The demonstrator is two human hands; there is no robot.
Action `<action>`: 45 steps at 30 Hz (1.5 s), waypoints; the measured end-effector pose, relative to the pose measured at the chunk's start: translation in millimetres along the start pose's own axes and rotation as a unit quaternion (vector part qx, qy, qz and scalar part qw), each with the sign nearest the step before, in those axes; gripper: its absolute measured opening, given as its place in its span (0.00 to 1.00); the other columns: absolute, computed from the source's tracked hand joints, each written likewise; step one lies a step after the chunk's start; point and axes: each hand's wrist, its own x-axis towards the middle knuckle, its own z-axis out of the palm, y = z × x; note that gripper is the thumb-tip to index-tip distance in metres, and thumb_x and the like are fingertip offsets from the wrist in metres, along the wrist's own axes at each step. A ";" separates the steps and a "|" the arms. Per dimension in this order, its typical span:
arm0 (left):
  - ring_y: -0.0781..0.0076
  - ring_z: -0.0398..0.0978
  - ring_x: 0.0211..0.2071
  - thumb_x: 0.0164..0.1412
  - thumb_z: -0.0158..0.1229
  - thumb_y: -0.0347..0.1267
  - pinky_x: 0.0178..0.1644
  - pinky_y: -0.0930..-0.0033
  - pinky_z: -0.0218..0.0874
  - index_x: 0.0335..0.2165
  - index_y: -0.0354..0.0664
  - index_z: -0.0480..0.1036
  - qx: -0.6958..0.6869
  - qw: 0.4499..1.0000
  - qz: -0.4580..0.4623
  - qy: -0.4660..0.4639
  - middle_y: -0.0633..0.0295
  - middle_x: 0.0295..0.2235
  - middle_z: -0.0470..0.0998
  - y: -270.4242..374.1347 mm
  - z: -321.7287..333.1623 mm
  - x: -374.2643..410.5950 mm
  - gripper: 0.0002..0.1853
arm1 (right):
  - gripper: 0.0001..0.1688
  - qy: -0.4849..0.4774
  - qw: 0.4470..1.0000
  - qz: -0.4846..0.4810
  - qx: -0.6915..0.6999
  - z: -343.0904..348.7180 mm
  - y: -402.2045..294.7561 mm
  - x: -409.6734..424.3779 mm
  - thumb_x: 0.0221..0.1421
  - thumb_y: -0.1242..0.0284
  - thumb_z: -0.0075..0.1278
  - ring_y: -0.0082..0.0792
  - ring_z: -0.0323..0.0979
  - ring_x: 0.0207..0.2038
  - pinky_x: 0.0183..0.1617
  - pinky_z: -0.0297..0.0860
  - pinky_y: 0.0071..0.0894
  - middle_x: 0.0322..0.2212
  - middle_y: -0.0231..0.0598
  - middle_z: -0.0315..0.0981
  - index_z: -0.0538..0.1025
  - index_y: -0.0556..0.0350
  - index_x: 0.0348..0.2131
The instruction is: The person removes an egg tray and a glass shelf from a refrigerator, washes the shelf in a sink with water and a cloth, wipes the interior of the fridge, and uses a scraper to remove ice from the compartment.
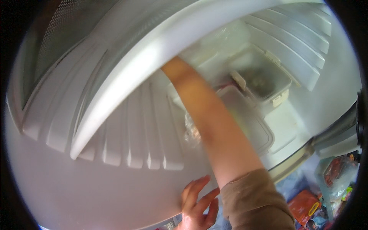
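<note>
My right arm, in a brown sleeve, reaches into a white refrigerator compartment; its hand is out of view behind the curved white shelf edge (138, 66). The forearm passes over a clear-lidded plastic container (256, 135). To the right of the arm, farther in, stands another lidded container (258, 77) with pale clips and dark, blurred contents. A crumpled clear plastic bag (191, 130) lies just left of the forearm. My left hand (198, 204) is low in the view, beside the sleeve and near the compartment's lower edge, its fingers loosely bent and apart, with nothing seen in it.
Ribbed shelf supports (129, 138) line the left wall, and more ribs (299, 49) run along the right wall. A door gasket edge (293, 164) lies at lower right. Beyond it are an orange-red package (306, 205) and a clear bag with reddish contents (337, 175).
</note>
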 end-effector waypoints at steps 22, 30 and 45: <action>0.50 0.65 0.46 0.41 0.53 0.19 0.49 0.58 0.56 0.34 0.38 0.74 -0.046 0.998 -0.033 -0.039 0.49 0.45 0.68 1.6 -10.9 0.5 0.16 | 0.16 -0.091 0.994 0.035 0.040 -3.7 -2.4 -70.3 0.42 0.63 0.52 0.35 0.62 0.34 0.33 0.54 0.39 0.31 0.31 0.67 0.74 0.43 0.35; 0.54 0.65 0.44 0.36 0.61 0.24 0.47 0.60 0.57 0.33 0.36 0.75 -0.025 0.997 -0.044 -0.064 0.51 0.44 0.69 4.7 -9.6 -0.5 0.17 | 0.16 -0.117 0.988 0.081 0.059 -22.4 3.2 -121.7 0.41 0.63 0.53 0.33 0.62 0.32 0.30 0.54 0.38 0.29 0.29 0.67 0.74 0.42 0.34; 0.56 0.65 0.48 0.45 0.53 0.20 0.54 0.62 0.53 0.39 0.36 0.70 -0.075 0.988 -0.128 0.032 0.51 0.44 0.70 1.2 7.7 14.1 0.18 | 0.15 -0.251 0.964 0.061 -0.069 -61.0 6.3 -82.0 0.39 0.63 0.54 0.31 0.62 0.28 0.25 0.53 0.36 0.26 0.25 0.67 0.75 0.41 0.32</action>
